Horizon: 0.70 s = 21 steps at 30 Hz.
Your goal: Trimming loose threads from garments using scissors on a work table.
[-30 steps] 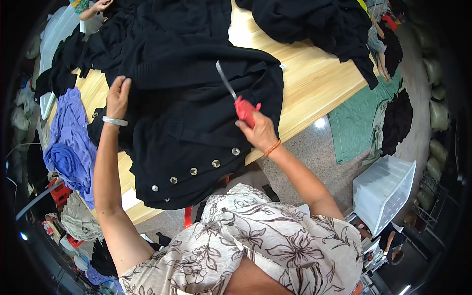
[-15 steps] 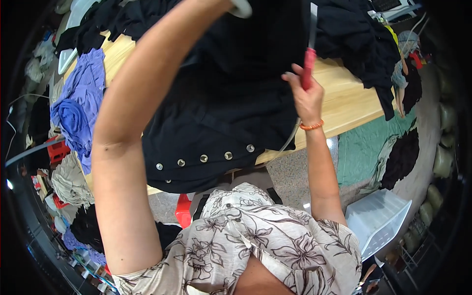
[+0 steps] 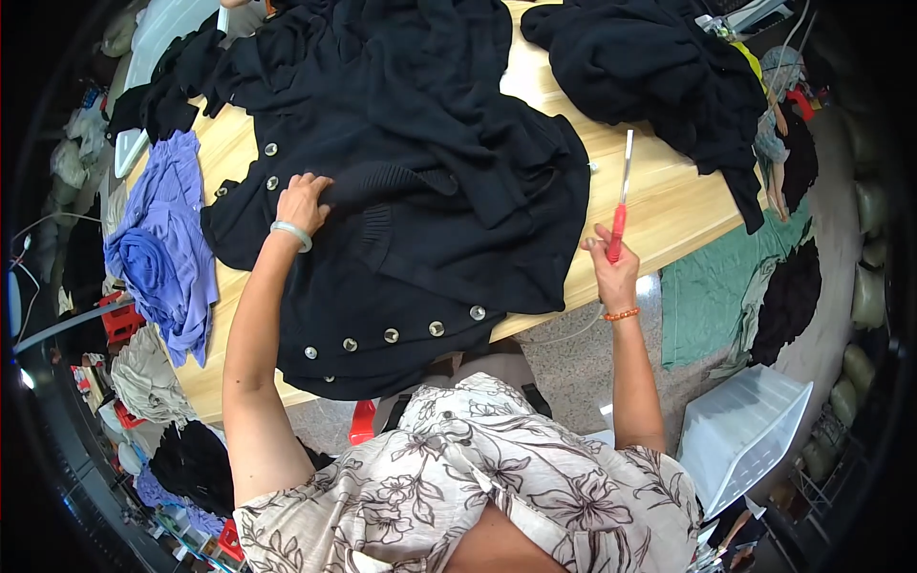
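A black knit garment (image 3: 420, 277) with a row of shiny round buttons (image 3: 391, 336) lies spread over the wooden table before me. My left hand (image 3: 304, 202) is closed on its ribbed edge (image 3: 387, 183), left of the middle; the fingertips are partly hidden. To the right of the garment, my right hand (image 3: 617, 271) grips a slim tool (image 3: 619, 222) with a red handle and a long, pale metal shaft. The shaft points away from me and touches no cloth. Its exact kind is unclear. A thin pale cord (image 3: 564, 336) runs near my right wrist.
More black clothing (image 3: 640, 72) is heaped at the far right of the wooden table (image 3: 669, 196). Purple garments (image 3: 158, 244) hang over its left edge. A translucent crate (image 3: 740, 430) and green cloth (image 3: 707, 291) are on the floor to the right. Another person's hand (image 3: 234, 4) shows at the far left.
My left arm has come down and nearer from its high reach, and the lifted black garment now lies on the table. My right hand with the red-handled tool has moved slightly nearer.
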Tool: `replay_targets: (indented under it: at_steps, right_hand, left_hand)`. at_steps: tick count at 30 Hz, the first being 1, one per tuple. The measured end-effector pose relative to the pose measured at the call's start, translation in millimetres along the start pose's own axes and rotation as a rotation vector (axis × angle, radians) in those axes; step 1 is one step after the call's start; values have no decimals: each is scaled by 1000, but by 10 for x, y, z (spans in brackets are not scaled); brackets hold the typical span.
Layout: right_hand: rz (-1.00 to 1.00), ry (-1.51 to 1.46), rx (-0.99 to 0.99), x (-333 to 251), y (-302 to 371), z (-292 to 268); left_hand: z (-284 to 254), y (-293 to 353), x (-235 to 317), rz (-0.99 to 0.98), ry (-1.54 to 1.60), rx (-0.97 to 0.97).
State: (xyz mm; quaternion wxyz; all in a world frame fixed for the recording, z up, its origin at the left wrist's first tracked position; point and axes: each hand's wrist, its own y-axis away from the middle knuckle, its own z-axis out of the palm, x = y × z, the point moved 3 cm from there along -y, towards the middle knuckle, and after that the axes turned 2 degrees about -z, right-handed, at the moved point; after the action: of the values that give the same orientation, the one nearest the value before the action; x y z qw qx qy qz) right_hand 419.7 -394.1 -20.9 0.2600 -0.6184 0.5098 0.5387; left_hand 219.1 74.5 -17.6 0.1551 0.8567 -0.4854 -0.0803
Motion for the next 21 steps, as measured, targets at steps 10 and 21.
replay_targets:
  at_steps: [10, 21]
  right_hand:
    - [-84, 58, -253, -470, 23, 439]
    - [-169, -3, 149, -293, -37, 51]
  left_hand:
    - [-1429, -506, 804, 170, 236, 379]
    - [-880, 254, 1875, 434, 614, 599]
